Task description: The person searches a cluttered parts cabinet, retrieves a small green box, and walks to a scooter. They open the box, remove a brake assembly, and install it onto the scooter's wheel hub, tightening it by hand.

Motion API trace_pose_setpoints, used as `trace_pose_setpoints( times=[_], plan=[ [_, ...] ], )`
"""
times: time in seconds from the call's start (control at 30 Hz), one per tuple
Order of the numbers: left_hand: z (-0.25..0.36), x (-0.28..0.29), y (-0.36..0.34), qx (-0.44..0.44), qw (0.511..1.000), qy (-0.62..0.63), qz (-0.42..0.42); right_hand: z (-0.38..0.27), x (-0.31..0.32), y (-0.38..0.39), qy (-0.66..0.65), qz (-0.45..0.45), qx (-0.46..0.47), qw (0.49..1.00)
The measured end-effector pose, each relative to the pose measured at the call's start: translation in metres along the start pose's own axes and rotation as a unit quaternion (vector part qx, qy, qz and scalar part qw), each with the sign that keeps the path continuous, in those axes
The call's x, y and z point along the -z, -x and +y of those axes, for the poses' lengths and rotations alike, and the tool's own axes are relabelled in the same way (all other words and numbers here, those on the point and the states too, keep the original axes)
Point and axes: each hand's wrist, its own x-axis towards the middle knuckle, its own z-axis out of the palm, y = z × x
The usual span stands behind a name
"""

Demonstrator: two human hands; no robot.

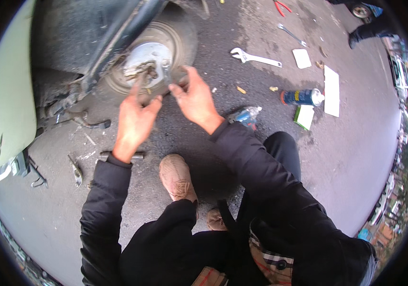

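A small scooter wheel [177, 35] with a bare metal hub [146, 59] stands in front of me on the asphalt. My left hand [135, 119] reaches up to the hub, its fingers at the greasy axle parts. My right hand [194, 95] is beside it, pinching a thin metal tool or part [167, 71] against the hub. What exactly the left fingers touch is blurred.
The scooter's pale green body panel [4, 95] fills the left. On the ground lie an adjustable wrench [254, 57], a blue spray can [301, 97], a small bottle [246, 115], white cards [331, 90], red pliers [281, 6], a spanner [290, 34] and pliers [76, 171]. Another person's dark shoe [368, 32] is at top right.
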Motion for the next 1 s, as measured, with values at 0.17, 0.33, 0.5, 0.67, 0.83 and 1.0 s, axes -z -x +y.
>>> trace_pose_setpoints(
  times=[0.17, 0.33, 0.5, 0.67, 0.83, 1.0],
  plan=[
    [-0.022, -0.008, 0.015, 0.002, 1.0, 0.026, -0.014, 0.01, 0.012, 0.032, 0.02, -0.167, -0.028, 0.985],
    [-0.069, -0.017, 0.041, -0.001, 0.985, -0.079, -0.152, 0.034, 0.044, 0.073, 0.187, -0.395, -0.026, 0.899],
    [-0.1, -0.016, 0.064, -0.011, 0.948, -0.158, -0.276, 0.055, 0.082, 0.08, 0.227, -0.461, -0.044, 0.857],
    [-0.116, -0.015, 0.075, -0.012, 0.935, -0.17, -0.31, 0.074, 0.114, 0.06, 0.205, -0.352, -0.064, 0.911],
    [-0.14, -0.016, 0.102, -0.019, 0.921, -0.192, -0.339, 0.076, 0.141, 0.053, 0.193, -0.356, -0.079, 0.911],
    [-0.167, -0.011, 0.151, 0.041, 0.928, -0.207, -0.307, 0.068, 0.142, 0.076, 0.195, -0.375, -0.106, 0.9]
  ],
)
